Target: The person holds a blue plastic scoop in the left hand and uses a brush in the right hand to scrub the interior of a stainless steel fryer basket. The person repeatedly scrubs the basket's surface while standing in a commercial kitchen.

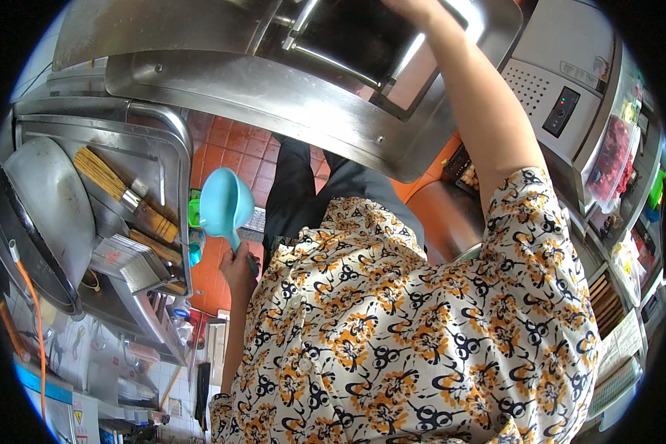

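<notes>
My left hand [238, 271] grips the handle of a light-blue plastic ladle [227, 202]. The ladle's deep bowl points away from me, over the tiled floor. My right arm stretches forward over a stainless-steel unit [288, 105]. Only part of my right hand [416, 10] shows at the top edge, and its fingers are cut off. Below it, a dark rectangular panel or opening [344, 44] is set in the steel, edged by shiny metal bars. Whether the hand touches anything there is hidden.
To the left, a steel tray [169, 150] holds a straw-bristled brush [125, 191] beside a large metal bowl [50, 188] and a dark pan [19, 238]. An orange cord [38, 327] hangs nearby. On the right are a cabinet with a control panel [560, 111] and a tub of red meat [610, 158].
</notes>
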Motion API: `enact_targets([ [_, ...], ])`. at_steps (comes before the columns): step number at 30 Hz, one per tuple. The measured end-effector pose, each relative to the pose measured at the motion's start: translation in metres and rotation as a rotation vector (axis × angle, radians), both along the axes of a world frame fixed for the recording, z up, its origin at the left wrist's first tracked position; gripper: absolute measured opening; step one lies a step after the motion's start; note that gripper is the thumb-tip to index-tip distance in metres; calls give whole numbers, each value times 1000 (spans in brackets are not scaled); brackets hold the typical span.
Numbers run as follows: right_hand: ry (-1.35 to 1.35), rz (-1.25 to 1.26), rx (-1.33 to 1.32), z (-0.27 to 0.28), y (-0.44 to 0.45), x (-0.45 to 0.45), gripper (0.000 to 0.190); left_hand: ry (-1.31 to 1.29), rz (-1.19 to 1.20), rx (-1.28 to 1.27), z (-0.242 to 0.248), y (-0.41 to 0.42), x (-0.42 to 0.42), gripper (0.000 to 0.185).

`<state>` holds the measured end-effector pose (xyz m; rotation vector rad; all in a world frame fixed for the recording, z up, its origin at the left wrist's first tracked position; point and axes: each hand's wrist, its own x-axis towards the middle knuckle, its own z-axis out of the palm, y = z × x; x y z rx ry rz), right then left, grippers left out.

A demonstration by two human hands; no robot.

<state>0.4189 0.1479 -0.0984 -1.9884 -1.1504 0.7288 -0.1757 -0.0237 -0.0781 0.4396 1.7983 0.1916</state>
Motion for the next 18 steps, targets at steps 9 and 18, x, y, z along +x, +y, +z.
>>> enact_targets([
  [9,17,11,36,9,5,-5,37,-11,-25,14,2,2,3,23],
  [18,608,-144,-39,-6,-7,-3,35,-6,-28,7,3,5,5,25],
])
